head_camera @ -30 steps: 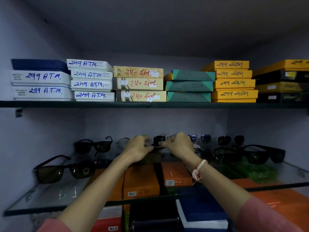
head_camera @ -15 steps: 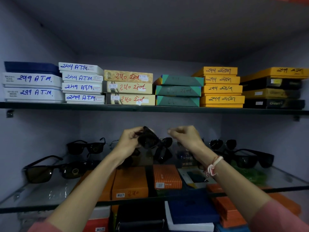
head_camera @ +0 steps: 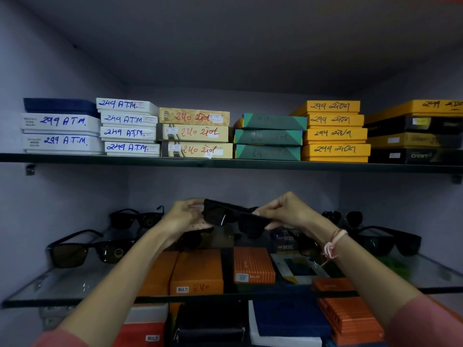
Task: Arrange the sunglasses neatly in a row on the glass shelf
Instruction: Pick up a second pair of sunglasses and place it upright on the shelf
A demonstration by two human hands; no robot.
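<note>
Glass shelf [head_camera: 62, 289] carrying pairs at both ends, middle gap likely kept for this one. Black sunglasses [head_camera: 233, 217] up above it, pinched at each end by left hand [head_camera: 184, 217] and right hand [head_camera: 288, 212], probably for level placing.

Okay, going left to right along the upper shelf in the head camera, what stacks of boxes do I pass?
White boxes with a blue one on top → white boxes → beige boxes → teal boxes → orange-yellow boxes → black and yellow boxes.

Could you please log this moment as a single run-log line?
phase: pair lifted | left hand + right hand: gripping black sunglasses | position: above glass shelf
</note>
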